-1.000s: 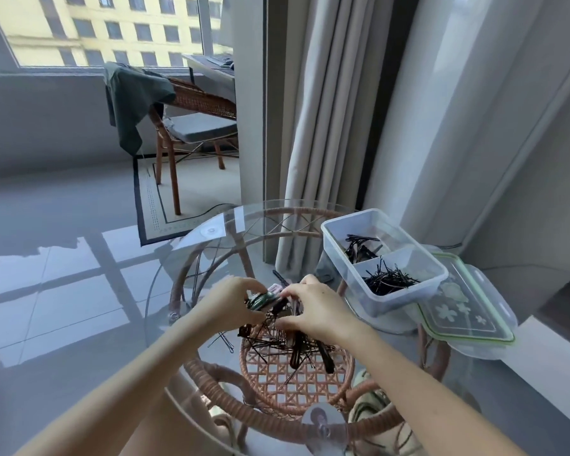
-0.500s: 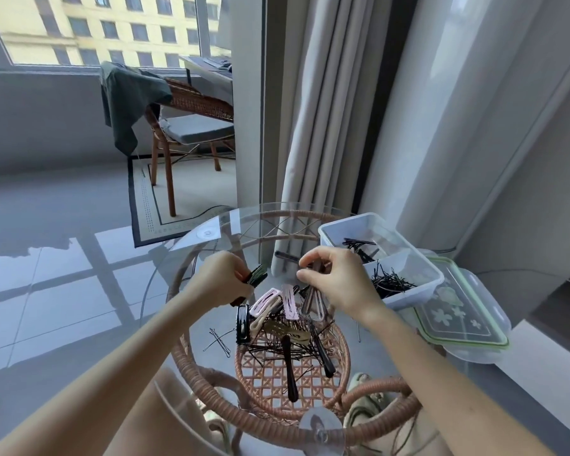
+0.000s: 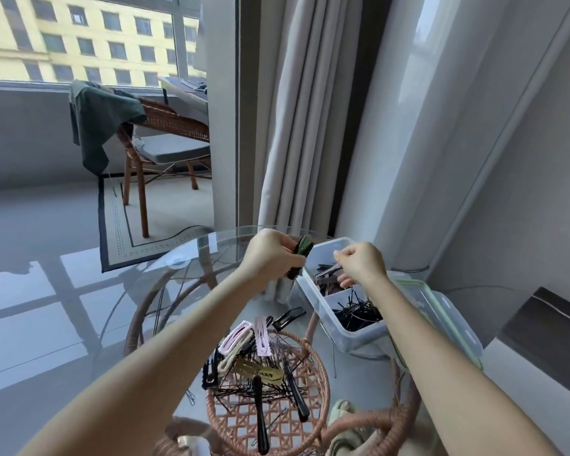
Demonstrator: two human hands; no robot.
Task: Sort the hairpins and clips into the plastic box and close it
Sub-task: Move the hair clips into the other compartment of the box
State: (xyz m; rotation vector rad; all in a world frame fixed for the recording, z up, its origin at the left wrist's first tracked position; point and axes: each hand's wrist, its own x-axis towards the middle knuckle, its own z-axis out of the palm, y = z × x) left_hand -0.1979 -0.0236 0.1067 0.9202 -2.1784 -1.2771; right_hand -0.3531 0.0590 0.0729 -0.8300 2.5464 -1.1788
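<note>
A clear plastic box (image 3: 313,292) with two compartments stands on the round glass table (image 3: 185,258). Thin black hairpins (image 3: 357,312) fill its near compartment; brown and dark clips (image 3: 328,278) lie in the far one. My left hand (image 3: 270,256) is shut on a bunch of dark green clips (image 3: 302,246) just left of the box. Above the far compartment, my right hand (image 3: 359,263) pinches a metal clip (image 3: 329,270). A woven tray (image 3: 323,383) near me holds a pile of pink, cream and black clips (image 3: 244,339) and hairpins.
The box's green-rimmed lid (image 3: 441,311) lies to the right of the box, under my right forearm. A few loose hairpins (image 3: 334,357) rest on the glass. Curtains and a wall stand behind the table. A rattan chair (image 3: 165,139) is far back left.
Both hands rose from the woven tray and travelled right to the box. The left carries the green clips; the right now holds a clip over the far compartment.
</note>
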